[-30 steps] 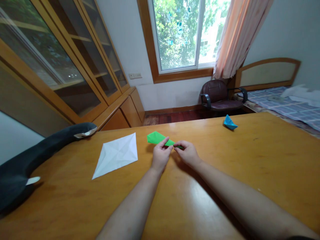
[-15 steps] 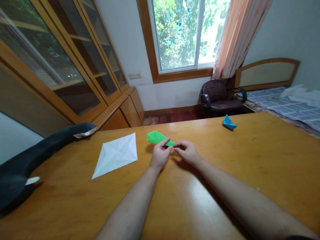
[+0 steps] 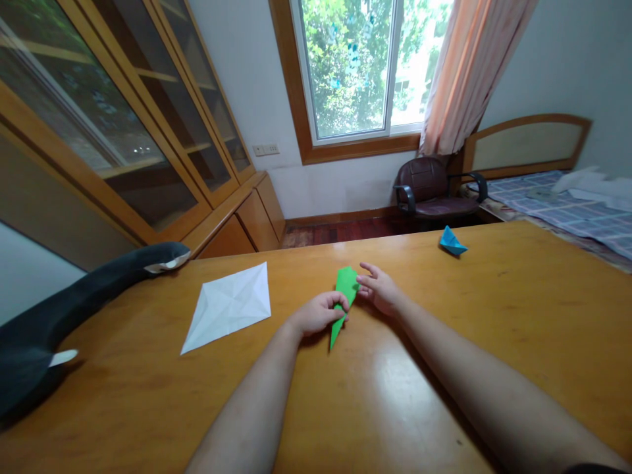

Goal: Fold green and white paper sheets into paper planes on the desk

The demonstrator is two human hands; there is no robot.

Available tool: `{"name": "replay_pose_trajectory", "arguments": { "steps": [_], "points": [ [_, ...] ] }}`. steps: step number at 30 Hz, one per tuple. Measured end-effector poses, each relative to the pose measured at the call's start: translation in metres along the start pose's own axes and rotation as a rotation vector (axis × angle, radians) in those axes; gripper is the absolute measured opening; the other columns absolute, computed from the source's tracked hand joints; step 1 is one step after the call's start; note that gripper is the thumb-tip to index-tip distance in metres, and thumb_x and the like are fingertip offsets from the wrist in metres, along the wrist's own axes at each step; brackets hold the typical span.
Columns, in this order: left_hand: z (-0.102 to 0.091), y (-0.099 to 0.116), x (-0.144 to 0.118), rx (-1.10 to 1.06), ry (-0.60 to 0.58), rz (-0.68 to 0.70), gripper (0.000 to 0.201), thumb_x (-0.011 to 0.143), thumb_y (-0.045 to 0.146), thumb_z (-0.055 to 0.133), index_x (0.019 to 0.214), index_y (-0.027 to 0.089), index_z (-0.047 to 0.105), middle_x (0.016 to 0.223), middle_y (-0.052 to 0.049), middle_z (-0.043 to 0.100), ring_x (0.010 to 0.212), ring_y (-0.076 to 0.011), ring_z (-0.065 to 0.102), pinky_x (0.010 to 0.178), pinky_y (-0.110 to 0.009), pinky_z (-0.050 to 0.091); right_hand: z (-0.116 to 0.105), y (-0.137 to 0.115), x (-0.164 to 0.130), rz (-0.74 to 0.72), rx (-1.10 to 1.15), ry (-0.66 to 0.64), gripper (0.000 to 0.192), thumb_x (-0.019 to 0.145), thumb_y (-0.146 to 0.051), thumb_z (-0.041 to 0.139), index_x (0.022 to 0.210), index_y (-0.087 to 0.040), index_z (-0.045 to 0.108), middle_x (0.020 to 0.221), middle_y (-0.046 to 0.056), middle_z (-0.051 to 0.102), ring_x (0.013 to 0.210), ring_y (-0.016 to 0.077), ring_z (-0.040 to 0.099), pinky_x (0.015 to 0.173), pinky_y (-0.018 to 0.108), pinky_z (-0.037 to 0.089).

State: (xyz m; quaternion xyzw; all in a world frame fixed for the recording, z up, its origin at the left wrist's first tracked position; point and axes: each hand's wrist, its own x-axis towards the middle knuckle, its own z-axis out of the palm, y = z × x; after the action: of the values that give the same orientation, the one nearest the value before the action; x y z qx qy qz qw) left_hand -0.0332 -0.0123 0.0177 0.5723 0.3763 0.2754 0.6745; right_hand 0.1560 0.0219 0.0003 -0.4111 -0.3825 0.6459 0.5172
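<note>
Green folded paper (image 3: pixel 343 296), long and narrow, lying on the wooden table (image 3: pixel 444 316) near its middle, narrow tip toward the viewer, broad end toward the window (image 3: pixel 353 66).

Left hand (image 3: pixel 316 314) on the left edge of the green paper, fingers curled and pinched onto that edge about halfway along. Right hand (image 3: pixel 380 289) just right of the green paper's broad end, fingers spread apart and loose, fingertips touching or nearly touching the paper's right edge; contact hard to judge from here. Nothing clamped in the right hand.

White creased sheet (image 3: pixel 230 306), kite-shaped and flat, well to the left of the green paper on the same table. Small blue folded paper (image 3: pixel 451 242) farther back and to the right of the green paper, near the table's far edge. Dark plush animal (image 3: pixel 74 303) with pale markings far left of the green paper, draped over the table's left edge.

Beyond the green paper, past the table: dark brown armchair (image 3: pixel 429 191) under the window, peach curtain (image 3: pixel 469 72) to the window's right, glass-fronted wooden cabinet (image 3: pixel 123 118) along the left wall, bed with checked cover (image 3: pixel 567 210) at the far right.
</note>
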Motion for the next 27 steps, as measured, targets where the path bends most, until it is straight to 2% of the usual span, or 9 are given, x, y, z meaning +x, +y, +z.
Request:
{"name": "replay_pose_trajectory", "arguments": {
  "steps": [4,8,11,13,15,19,22,25,27],
  "points": [
    [0.000,-0.005,0.001,0.073,-0.021,-0.047,0.024,0.068,0.017,0.062,0.089,0.021,0.051,0.062,0.005,0.060,0.052,-0.0104,0.058,0.051,-0.019,0.040,-0.006,0.003,0.003,0.027,-0.188,0.025,0.071,0.059,-0.004,0.066,0.127,-0.018,0.051,0.070,-0.002,0.064,0.057,0.0148,0.064,0.050,0.024,0.051],
    [-0.007,-0.013,0.008,0.145,0.228,-0.009,0.034,0.068,0.016,0.062,0.099,0.023,0.049,0.059,0.008,0.059,0.047,-0.0097,0.054,0.049,-0.018,0.038,-0.011,0.008,0.009,-0.073,-0.425,0.112,0.073,0.059,-0.004,0.066,0.129,-0.018,0.052,0.068,-0.003,0.063,0.053,0.0132,0.061,0.045,0.021,0.047],
    [-0.013,-0.013,0.011,0.408,0.440,0.096,0.027,0.067,0.018,0.066,0.093,0.022,0.058,0.060,0.004,0.061,0.051,-0.0126,0.055,0.051,-0.021,0.038,-0.014,0.010,0.010,-0.090,-0.548,0.180,0.082,0.057,-0.004,0.067,0.136,-0.019,0.047,0.062,-0.006,0.060,0.044,0.0115,0.055,0.039,0.021,0.043],
    [-0.014,-0.010,0.010,0.638,0.505,0.183,0.016,0.068,0.021,0.069,0.083,0.022,0.064,0.066,-0.001,0.064,0.060,-0.0163,0.058,0.057,-0.024,0.041,-0.015,0.009,0.010,-0.109,-0.627,0.202,0.085,0.057,-0.004,0.066,0.138,-0.017,0.047,0.061,-0.005,0.061,0.042,0.0114,0.053,0.039,0.022,0.042],
    [-0.013,-0.006,0.010,0.842,0.497,0.201,0.002,0.073,0.024,0.066,0.075,0.023,0.066,0.071,-0.005,0.067,0.068,-0.0197,0.059,0.065,-0.027,0.042,-0.015,0.008,0.010,-0.156,-0.730,0.223,0.084,0.055,-0.003,0.065,0.137,-0.015,0.050,0.067,-0.001,0.066,0.047,0.0130,0.057,0.045,0.023,0.045],
    [-0.008,-0.005,0.013,1.114,0.419,0.165,0.020,0.085,0.026,0.051,0.076,0.021,0.068,0.081,-0.008,0.067,0.079,-0.0224,0.060,0.075,-0.030,0.042,-0.017,0.003,0.011,-0.230,-1.007,0.230,0.071,0.054,-0.002,0.062,0.124,-0.013,0.062,0.097,0.011,0.072,0.077,0.0219,0.067,0.066,0.029,0.052],
    [-0.004,-0.010,0.017,1.198,0.402,0.181,0.022,0.088,0.026,0.047,0.087,0.021,0.069,0.087,-0.010,0.066,0.084,-0.0240,0.059,0.078,-0.033,0.042,-0.021,-0.001,0.010,-0.217,-1.220,0.191,0.062,0.056,-0.004,0.062,0.117,-0.014,0.066,0.109,0.015,0.070,0.093,0.0274,0.066,0.078,0.033,0.051],
    [-0.001,-0.015,0.021,1.219,0.435,0.190,0.020,0.088,0.026,0.049,0.092,0.020,0.068,0.091,-0.011,0.065,0.087,-0.0251,0.058,0.080,-0.035,0.042,-0.024,-0.007,0.005,-0.217,-1.413,0.184,0.049,0.064,-0.011,0.065,0.112,-0.015,0.069,0.104,0.017,0.069,0.090,0.0292,0.065,0.076,0.036,0.049],
    [0.000,-0.017,0.023,1.202,0.461,0.186,0.017,0.087,0.025,0.052,0.093,0.019,0.067,0.093,-0.011,0.064,0.089,-0.0249,0.057,0.082,-0.035,0.042,-0.023,-0.012,0.000,-0.309,-1.506,0.184,0.039,0.069,-0.017,0.066,0.108,-0.017,0.071,0.105,0.018,0.067,0.091,0.0298,0.062,0.078,0.037,0.046]
  ]
}}
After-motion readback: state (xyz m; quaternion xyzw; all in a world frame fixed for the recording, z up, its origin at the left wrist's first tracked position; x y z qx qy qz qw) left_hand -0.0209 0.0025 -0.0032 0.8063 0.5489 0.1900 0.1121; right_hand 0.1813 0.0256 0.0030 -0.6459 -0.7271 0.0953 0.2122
